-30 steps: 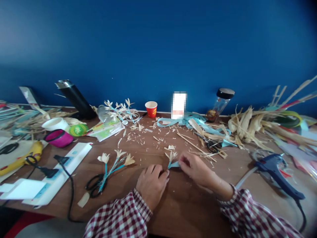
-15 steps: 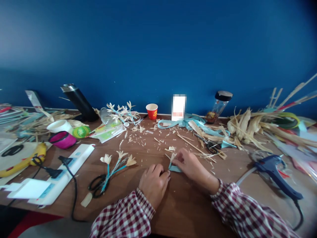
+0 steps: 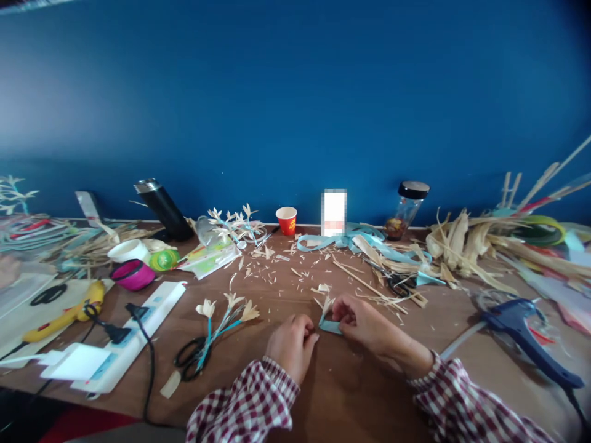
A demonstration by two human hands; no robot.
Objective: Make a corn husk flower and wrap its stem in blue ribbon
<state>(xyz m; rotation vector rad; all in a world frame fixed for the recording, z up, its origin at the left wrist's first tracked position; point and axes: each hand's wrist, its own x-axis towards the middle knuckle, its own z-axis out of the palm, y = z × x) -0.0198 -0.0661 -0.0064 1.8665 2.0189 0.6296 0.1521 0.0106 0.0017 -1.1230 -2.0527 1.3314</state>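
My right hand (image 3: 362, 323) pinches one end of a light blue strip (image 3: 329, 326) of paper or tape just above the brown table. Against the strip's other end stands a small pale flower (image 3: 325, 304) that looks cut from corn husk. Left of it, my left hand (image 3: 292, 344) rests with fingers curled and thumb pressed near the fingertips; anything between them is hidden. Several finished-looking husk flowers with blue stems (image 3: 217, 326) lie to the left, across black-handled scissors (image 3: 190, 358).
A blue glue gun (image 3: 526, 335) lies at right. On the left are a white power strip (image 3: 152, 326) with cords and a yellow glue gun (image 3: 69, 317). A red paper cup (image 3: 287, 221), glass bottle (image 3: 406, 212) and black flask (image 3: 164, 209) stand behind husk scraps. Another person's hand (image 3: 7, 269) shows at far left.
My right hand has shifted along the blue strip, away from the flower, leaving the flower and strip more exposed. My left hand's fingers have drawn in. The view has tilted slightly upward and turned left.
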